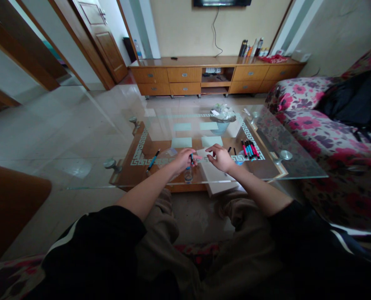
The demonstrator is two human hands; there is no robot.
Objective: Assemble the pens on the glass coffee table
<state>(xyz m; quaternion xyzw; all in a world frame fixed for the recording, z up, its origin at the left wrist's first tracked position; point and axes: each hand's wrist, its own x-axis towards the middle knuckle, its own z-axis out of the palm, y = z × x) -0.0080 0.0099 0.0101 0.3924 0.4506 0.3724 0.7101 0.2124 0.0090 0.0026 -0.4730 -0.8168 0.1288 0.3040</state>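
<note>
My left hand (184, 158) is closed around a pen (192, 158) with a blue barrel and a pink tip, held over the glass coffee table (297, 164). My right hand (221, 158) hovers just to its right with fingers curled in a pinch, over a white pad of paper (215, 177); what the fingers hold is too small to make out. A blue pen (153, 161) lies on the glass to the left. Several pink, blue and black pens (250, 149) lie in a bunch to the right. A small clear glass (188, 175) stands below my left hand.
A mesh waste basket (221, 121) full of crumpled paper stands at the table's far side. A floral sofa (325, 125) with a black bag runs along the right. A long wooden cabinet (216, 75) lines the far wall. A brown wooden piece (10, 200) is at left.
</note>
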